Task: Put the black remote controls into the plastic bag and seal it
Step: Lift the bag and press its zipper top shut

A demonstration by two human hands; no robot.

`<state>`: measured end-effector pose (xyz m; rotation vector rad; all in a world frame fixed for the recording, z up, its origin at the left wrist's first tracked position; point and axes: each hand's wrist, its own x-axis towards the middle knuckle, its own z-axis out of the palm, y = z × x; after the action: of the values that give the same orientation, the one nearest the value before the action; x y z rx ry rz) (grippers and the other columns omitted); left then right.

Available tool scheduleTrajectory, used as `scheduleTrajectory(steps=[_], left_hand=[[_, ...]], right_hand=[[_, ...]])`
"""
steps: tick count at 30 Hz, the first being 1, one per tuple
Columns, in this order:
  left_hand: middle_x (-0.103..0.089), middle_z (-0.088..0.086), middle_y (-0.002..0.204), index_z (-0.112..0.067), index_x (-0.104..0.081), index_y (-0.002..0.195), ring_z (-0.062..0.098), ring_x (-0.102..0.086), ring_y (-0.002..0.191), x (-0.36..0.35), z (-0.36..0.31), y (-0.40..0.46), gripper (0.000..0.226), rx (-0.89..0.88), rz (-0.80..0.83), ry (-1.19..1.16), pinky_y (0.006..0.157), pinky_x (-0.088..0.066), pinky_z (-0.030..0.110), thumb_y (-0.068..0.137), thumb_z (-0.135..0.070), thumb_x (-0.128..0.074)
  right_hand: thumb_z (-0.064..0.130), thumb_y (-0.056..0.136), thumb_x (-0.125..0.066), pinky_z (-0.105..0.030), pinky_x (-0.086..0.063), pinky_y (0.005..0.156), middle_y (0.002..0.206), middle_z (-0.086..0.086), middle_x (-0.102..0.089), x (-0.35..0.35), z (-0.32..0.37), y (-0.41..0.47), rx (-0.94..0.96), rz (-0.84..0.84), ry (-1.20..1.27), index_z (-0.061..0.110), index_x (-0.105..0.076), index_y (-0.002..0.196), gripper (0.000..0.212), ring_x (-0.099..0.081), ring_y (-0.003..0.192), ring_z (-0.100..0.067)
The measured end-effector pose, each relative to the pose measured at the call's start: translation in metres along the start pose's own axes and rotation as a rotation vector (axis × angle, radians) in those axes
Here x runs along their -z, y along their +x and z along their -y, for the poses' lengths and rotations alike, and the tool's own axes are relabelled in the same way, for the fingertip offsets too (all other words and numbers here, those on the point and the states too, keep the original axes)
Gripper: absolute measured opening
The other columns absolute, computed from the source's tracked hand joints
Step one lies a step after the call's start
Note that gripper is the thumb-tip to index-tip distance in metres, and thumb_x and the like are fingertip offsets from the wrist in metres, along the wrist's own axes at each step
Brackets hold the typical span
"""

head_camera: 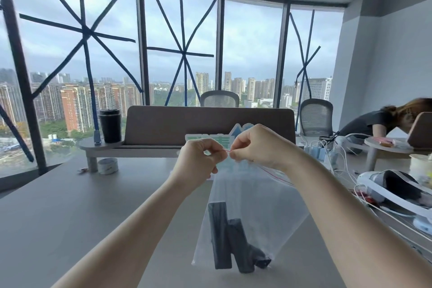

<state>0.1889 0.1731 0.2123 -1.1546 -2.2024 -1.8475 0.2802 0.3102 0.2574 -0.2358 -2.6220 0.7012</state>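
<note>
- Clear plastic bag (254,206) is held up, black remote controls (233,238) hanging well below the fingers
- Red zip strip (228,151) is pinched shut between left hand (198,163) and right hand (259,147)
- Pinches should be slid firmly along the strip, so no gap is left

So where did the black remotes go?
In the head view, the black remotes sit low in the clear plastic bag, which hangs over the table from the left hand and right hand.

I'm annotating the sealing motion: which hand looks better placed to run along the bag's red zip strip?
Probably the right hand. The unpinched red zip strip trails down toward the right, beneath that wrist. The left hand pinches the plastic bag at its end corner, suiting an anchor. The black remote controls are already inside.
</note>
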Motion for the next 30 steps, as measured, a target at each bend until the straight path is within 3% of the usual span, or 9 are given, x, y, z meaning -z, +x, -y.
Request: scheduleTrajectory(steps=[3, 6, 10, 13, 16, 22, 26, 30], left_hand=[[-0.06, -0.01, 0.062, -0.02, -0.067, 0.063, 0.009, -0.053, 0.042, 0.0, 0.0, 0.001, 0.02, -0.01, 0.012, 0.001, 0.041, -0.041, 0.019, 0.08, -0.012, -0.072], [-0.059, -0.006, 0.064, -0.017, -0.067, 0.064, 0.01, -0.051, 0.042, 0.001, 0.0, 0.002, 0.018, -0.005, 0.029, -0.019, 0.042, -0.039, 0.02, 0.081, -0.009, -0.07], [-0.055, -0.001, 0.065, -0.009, -0.063, 0.066, 0.011, -0.049, 0.042, 0.001, 0.003, 0.004, 0.017, 0.007, 0.044, -0.076, 0.042, -0.038, 0.022, 0.081, -0.003, -0.065], [-0.054, -0.011, 0.058, -0.016, -0.06, 0.059, 0.011, -0.045, 0.041, -0.004, 0.01, 0.007, 0.027, -0.022, -0.044, -0.073, 0.047, -0.041, 0.023, 0.082, -0.003, -0.065], [-0.054, -0.016, 0.049, -0.022, -0.06, 0.057, 0.008, -0.045, 0.041, -0.004, 0.017, 0.009, 0.032, -0.044, -0.115, -0.017, 0.049, -0.045, 0.026, 0.083, -0.005, -0.065], [-0.055, -0.008, 0.059, -0.019, -0.061, 0.06, 0.016, -0.047, 0.053, 0.013, 0.037, 0.013, 0.026, -0.006, -0.258, -0.02, 0.06, -0.041, 0.031, 0.082, -0.006, -0.065], [-0.052, -0.005, 0.059, -0.01, -0.062, 0.067, 0.015, -0.042, 0.052, 0.025, 0.041, 0.009, 0.018, -0.028, -0.29, 0.018, 0.057, -0.037, 0.031, 0.084, -0.005, -0.063], [-0.052, -0.009, 0.053, -0.013, -0.062, 0.065, 0.015, -0.04, 0.051, 0.037, 0.044, 0.01, 0.022, -0.008, -0.333, -0.026, 0.053, -0.035, 0.029, 0.085, -0.003, -0.062]], right_hand=[[0.022, 0.078, -0.072, -0.042, -0.056, 0.078, 0.078, -0.005, -0.077, 0.001, 0.001, 0.002, -0.013, 0.035, -0.022, 0.015, -0.078, 0.072, 0.011, -0.058, 0.066, -0.01], [0.02, 0.079, -0.07, -0.036, -0.051, 0.069, 0.077, -0.007, -0.075, 0.0, 0.004, 0.003, -0.007, 0.046, -0.033, 0.014, -0.075, 0.071, 0.012, -0.053, 0.062, -0.009], [0.021, 0.085, -0.068, -0.028, -0.044, 0.061, 0.065, 0.008, -0.058, -0.006, 0.006, 0.002, 0.045, -0.012, -0.099, 0.014, -0.073, 0.075, 0.013, -0.05, 0.061, -0.007], [0.031, 0.088, -0.064, -0.035, -0.05, 0.072, 0.067, 0.011, -0.058, -0.016, 0.006, 0.0, 0.048, -0.09, -0.182, 0.023, -0.068, 0.076, 0.015, -0.057, 0.072, -0.015], [0.036, 0.091, -0.058, -0.036, -0.05, 0.072, 0.076, 0.006, -0.063, -0.023, 0.001, -0.003, 0.017, -0.135, -0.221, 0.021, -0.066, 0.078, 0.021, -0.061, 0.079, -0.022], [0.032, 0.094, -0.05, -0.033, -0.042, 0.068, 0.084, 0.003, -0.068, -0.024, -0.014, -0.018, 0.003, -0.143, -0.356, 0.021, -0.064, 0.082, 0.021, -0.06, 0.081, -0.024], [0.031, 0.096, -0.046, -0.034, -0.044, 0.075, 0.096, 0.006, -0.068, -0.023, -0.021, -0.029, 0.036, -0.165, -0.408, 0.022, -0.062, 0.088, 0.019, -0.061, 0.09, -0.023], [0.03, 0.096, -0.047, -0.033, -0.041, 0.073, 0.094, 0.009, -0.067, -0.016, -0.025, -0.037, 0.036, -0.164, -0.414, 0.024, -0.061, 0.086, 0.018, -0.06, 0.09, -0.022]])
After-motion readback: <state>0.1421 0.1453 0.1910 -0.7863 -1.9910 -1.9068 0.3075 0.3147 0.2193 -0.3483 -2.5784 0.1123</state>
